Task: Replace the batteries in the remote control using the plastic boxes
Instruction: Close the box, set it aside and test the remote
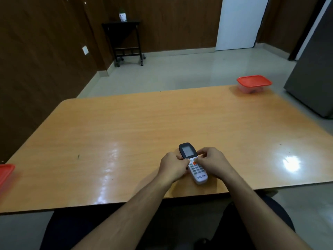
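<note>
Far left edge of surface (126,123): red-lidded box (5,173), cut off by the frame, body not visible. Between it and the hands, bare glossy wood with one small dark speck.

Near front edge, centre: remote control (193,163), face up, dark screen end pointing away, white "VOLTAS" end toward the person. Left hand (173,167) closed on its left side; right hand (212,163) pinching its right edge at the orange button. Both grips hold the remote; whether it rests on the wood or is lifted, cannot tell.

Right of hands: open wood with bright glare patch. Far right corner: second red-lidded box (254,84), lid on, well apart from the hands, nothing between.

Beyond the surface: dark side table (124,40) at wall, left; grey cabinet (313,73) just off the right corner.
</note>
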